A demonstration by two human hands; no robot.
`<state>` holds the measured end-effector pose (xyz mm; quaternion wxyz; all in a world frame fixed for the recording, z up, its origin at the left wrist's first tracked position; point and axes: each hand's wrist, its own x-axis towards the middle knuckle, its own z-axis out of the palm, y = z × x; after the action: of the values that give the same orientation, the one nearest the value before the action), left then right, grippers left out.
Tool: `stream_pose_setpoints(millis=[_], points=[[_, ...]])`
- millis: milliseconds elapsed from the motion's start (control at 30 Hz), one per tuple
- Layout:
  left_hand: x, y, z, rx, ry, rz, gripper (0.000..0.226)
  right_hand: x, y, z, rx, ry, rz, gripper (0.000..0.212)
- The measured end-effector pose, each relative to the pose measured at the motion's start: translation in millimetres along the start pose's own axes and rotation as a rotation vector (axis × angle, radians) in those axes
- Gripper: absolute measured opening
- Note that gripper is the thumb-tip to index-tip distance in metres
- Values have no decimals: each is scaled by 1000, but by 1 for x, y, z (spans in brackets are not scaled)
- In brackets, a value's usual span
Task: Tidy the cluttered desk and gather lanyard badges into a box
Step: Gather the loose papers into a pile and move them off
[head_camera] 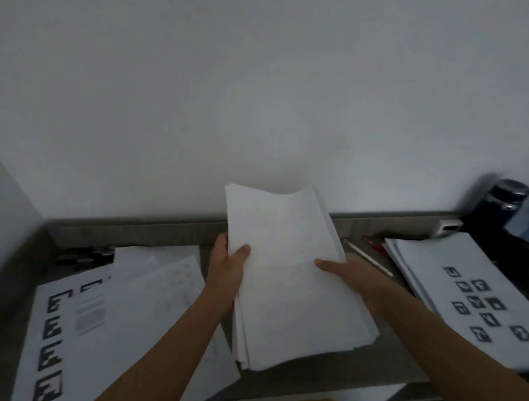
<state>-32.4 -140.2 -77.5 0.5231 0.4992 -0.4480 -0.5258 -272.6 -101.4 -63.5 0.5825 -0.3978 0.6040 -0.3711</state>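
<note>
The grey wooden desk (386, 362) stands against a white wall. Below its near edge there is what seems to be a white open box (352, 395); its contents are too dark and blurred to name.

A thick stack of white paper sheets (285, 281) is held above the middle of the desk, tilted, with its edges not quite even. The left hand (226, 270) grips its left side, thumb on top. The right hand (346, 273) grips the right side in the same way.

Loose printed sheets with black markers (141, 301) lie at the left, and a similar pile (459, 279) lies at the right. A dark bottle (503, 206) stands in the far right corner.
</note>
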Motion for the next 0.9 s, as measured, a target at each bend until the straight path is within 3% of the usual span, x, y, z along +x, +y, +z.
stream_pose_setpoints(millis=[133, 267, 367, 600, 733, 900], points=[[-15, -20, 71, -45, -176, -91, 35, -23, 22, -68, -13, 214, -59, 28], [-32, -36, 151, 132, -315, -1, 51, -49, 38, -153, -116, 325, -68, 24], [-42, -52, 221, 180, -371, 15, 50, -58, 56, -218, -242, 406, -49, 30], [-57, -97, 329, 172, -467, -226, 61, -47, 86, -329, -446, 490, 7, 46], [-73, -122, 359, 264, -521, -237, 61, -32, 108, -371, -779, 562, 28, 53], [-86, -140, 362, 670, -582, -88, 50, -25, 134, -380, -1215, 610, 31, 54]])
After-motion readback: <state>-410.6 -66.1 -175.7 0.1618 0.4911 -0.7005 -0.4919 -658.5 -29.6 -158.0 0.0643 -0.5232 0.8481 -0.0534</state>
